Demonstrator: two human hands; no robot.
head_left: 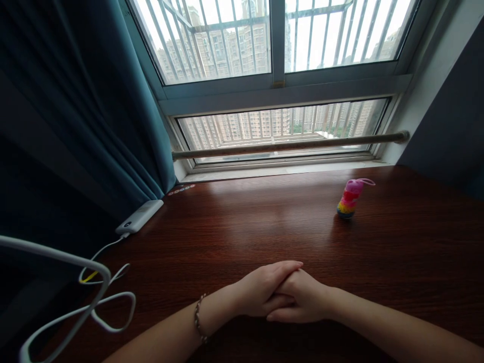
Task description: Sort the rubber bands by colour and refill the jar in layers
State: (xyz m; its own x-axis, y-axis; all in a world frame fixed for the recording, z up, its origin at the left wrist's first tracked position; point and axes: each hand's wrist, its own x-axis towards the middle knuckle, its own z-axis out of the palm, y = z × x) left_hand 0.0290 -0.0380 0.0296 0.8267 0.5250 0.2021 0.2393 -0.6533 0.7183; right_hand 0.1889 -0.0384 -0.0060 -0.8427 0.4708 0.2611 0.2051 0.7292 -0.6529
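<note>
My left hand (260, 289) and my right hand (308, 297) are clasped together above the near part of the brown wooden table (242, 227). The left fingers wrap over the right hand, and the right fingers close around the left; some fingertips are hidden. No other object shows between them. A beaded bracelet (198, 318) circles my left wrist. Beyond my right hand, apart from it, a small striped object (349, 198) in pink, red, yellow and dark blue stands slightly tilted on the table, with a pink loop at its top. I cannot make out its kind.
A white power bank (139, 217) lies at the table's left edge with a white cable (108, 245) plugged in. A thicker white tube (56, 254) curves across the lower left. Behind are a blue curtain (151, 126), a rail (287, 147) and a barred window (278, 91).
</note>
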